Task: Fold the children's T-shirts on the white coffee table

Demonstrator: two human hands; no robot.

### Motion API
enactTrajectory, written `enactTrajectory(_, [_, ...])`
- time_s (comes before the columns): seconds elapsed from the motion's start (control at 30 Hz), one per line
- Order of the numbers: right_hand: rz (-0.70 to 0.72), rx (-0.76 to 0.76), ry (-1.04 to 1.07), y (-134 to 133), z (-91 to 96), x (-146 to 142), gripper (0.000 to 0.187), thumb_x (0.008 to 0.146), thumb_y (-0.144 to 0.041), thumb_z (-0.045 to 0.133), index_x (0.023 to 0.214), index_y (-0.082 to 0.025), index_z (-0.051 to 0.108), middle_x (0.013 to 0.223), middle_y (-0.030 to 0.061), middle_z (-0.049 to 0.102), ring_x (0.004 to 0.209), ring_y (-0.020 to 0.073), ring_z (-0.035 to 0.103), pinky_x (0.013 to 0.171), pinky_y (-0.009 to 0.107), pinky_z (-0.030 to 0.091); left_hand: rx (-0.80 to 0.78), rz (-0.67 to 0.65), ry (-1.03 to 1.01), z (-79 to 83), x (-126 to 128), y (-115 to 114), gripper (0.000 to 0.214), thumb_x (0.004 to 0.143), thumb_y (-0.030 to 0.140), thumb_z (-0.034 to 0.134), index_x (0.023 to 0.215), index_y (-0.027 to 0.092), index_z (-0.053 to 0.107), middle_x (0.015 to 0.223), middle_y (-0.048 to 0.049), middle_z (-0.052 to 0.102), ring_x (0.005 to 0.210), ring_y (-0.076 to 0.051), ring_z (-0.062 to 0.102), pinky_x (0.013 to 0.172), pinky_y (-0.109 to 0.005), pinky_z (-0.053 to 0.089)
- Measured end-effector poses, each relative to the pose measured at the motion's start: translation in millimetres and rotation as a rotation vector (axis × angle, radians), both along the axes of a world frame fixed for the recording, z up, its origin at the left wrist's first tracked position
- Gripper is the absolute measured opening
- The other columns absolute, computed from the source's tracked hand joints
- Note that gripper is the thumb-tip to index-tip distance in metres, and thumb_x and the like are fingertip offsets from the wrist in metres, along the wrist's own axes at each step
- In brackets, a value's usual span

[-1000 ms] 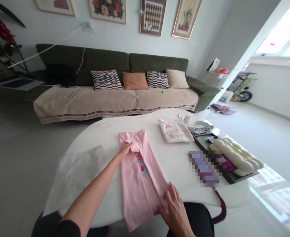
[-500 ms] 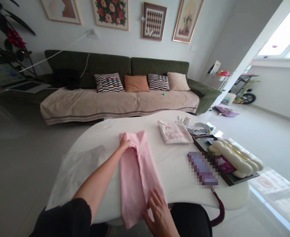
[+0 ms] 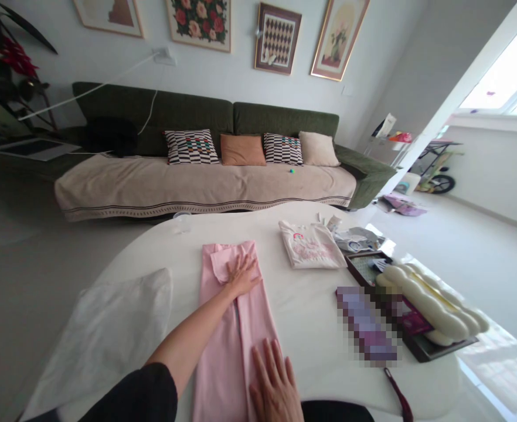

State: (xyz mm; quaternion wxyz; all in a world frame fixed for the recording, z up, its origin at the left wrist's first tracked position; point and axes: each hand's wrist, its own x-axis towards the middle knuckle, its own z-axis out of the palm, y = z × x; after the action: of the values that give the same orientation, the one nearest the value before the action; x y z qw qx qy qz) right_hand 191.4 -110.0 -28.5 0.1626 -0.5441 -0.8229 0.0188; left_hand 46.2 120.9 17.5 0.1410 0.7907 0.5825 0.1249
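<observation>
A pink garment (image 3: 217, 351) lies on the white table (image 3: 311, 328), folded into a long strip with its sides turned inward and a dark line down the middle. My left hand (image 3: 243, 275) rests flat on its far end, fingers spread, beside a folded-over flap. Nearer to me, my right hand (image 3: 276, 381) lies with fingers stretched out on the garment's right edge. Neither hand grips the cloth. The garment's near end runs out of the picture at the bottom.
To the left lies a translucent white sheet or bag (image 3: 122, 322), and a clear cup (image 3: 182, 223) stands behind. On the right are a folded white shirt (image 3: 313, 246), a blurred purple item (image 3: 366, 322) and a dark tray (image 3: 428, 353) bearing a cream, puffy object (image 3: 434, 305).
My left hand has let go of the far left corner and moved right, now flat on the cloth. The far end lies straighter. My right hand has flattened on the right edge.
</observation>
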Motion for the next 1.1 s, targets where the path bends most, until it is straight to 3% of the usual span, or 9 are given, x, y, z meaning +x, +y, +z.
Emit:
enactTrajectory(0.23, [0.022,0.058,-0.047,1,-20.4,5,0.064,0.083,-0.046,0.041,0.138,-0.030,0.014,0.133,0.0083,0.036,0.116,0.0316,0.042,0.082,0.045,0.046,-0.100,0.087,0.040,5.7,-3,44,0.077,0.071,0.067,0.040,0.137,0.033,0.022,0.146,-0.0039,0.009,0.129,-0.042,-0.004,0.091,-0.071,0.003])
enactTrajectory(0.37, [0.022,0.008,-0.041,-5,-3.5,1,0.063,0.083,-0.047,0.041,0.138,-0.031,0.014,0.135,0.0083,0.034,0.119,0.0327,0.039,0.085,0.049,0.043,-0.174,0.083,0.055,18.0,-4,61,0.070,0.078,0.060,0.035,0.138,0.032,0.013,0.146,-0.0031,0.008,0.131,-0.037,-0.002,0.094,-0.067,0.007])
enactTrajectory(0.47, [0.015,-0.087,-0.016,-5,19.4,-1,0.062,0.084,-0.048,0.040,0.138,-0.032,0.014,0.139,0.0075,0.027,0.123,0.0331,0.032,0.088,0.052,0.040,-0.163,0.015,0.088,29.3,-1,49,0.064,0.083,0.052,0.034,0.139,0.026,0.016,0.146,-0.0053,0.006,0.131,-0.036,-0.001,0.095,-0.066,0.010])
enactTrajectory(0.53, [0.009,-0.143,0.007,0,34.3,-1,0.061,0.085,-0.049,0.038,0.138,-0.032,0.013,0.141,0.0063,0.020,0.127,0.0317,0.026,0.093,0.054,0.034,-0.051,-0.059,0.105,34.3,1,19,0.061,0.085,0.046,0.033,0.139,0.023,0.018,0.146,-0.0063,0.006,0.132,-0.034,0.000,0.097,-0.064,0.011])
enactTrajectory(0.63, [0.005,-0.187,0.034,14,46.7,0,0.058,0.087,-0.047,0.033,0.138,-0.032,0.011,0.143,0.0034,0.014,0.130,0.0279,0.017,0.098,0.056,0.025,0.090,-0.181,0.110,31.0,-5,-57,0.058,0.086,0.043,0.031,0.139,0.023,0.018,0.146,-0.0056,0.009,0.133,-0.029,0.003,0.100,-0.059,0.012])
enactTrajectory(0.77, [-0.028,-0.212,0.041,29,44.2,1,0.054,0.089,-0.047,0.029,0.138,-0.033,0.012,0.144,-0.0003,0.014,0.132,0.0256,0.012,0.099,0.056,0.020,0.088,-0.217,0.127,6.7,-37,-174,0.061,0.086,0.046,0.032,0.140,0.027,0.010,0.146,-0.0052,0.014,0.132,-0.027,0.012,0.102,-0.050,0.021])
enactTrajectory(0.87, [-0.050,-0.217,0.029,30,40.1,-1,0.053,0.089,-0.048,0.028,0.138,-0.033,0.013,0.145,-0.0008,0.013,0.132,0.0253,0.009,0.100,0.055,0.018,0.115,-0.239,0.169,-12.4,-66,-238,0.069,0.081,0.052,0.039,0.139,0.030,0.009,0.144,-0.0050,0.018,0.131,-0.029,0.018,0.100,-0.048,0.026])
enactTrajectory(0.97, [-0.054,-0.248,0.000,29,41.9,-2,0.054,0.089,-0.047,0.028,0.138,-0.032,0.015,0.145,0.0003,0.012,0.133,0.0254,0.006,0.101,0.055,0.015,0.172,-0.278,0.226,-18.8,-82,-268,0.078,0.074,0.052,0.051,0.139,0.030,0.013,0.144,-0.0054,0.019,0.130,-0.033,0.017,0.100,-0.048,0.025])
enactTrajectory(1.1, [-0.045,-0.338,-0.037,28,54.1,-1,0.056,0.088,-0.048,0.028,0.139,-0.029,0.016,0.146,0.0035,0.010,0.133,0.0264,0.001,0.101,0.056,0.012,0.163,-0.268,0.300,-11.1,-85,-276,0.075,0.076,0.021,0.054,0.138,0.034,0.013,0.146,-0.0024,0.015,0.132,-0.030,0.011,0.102,-0.047,0.022])
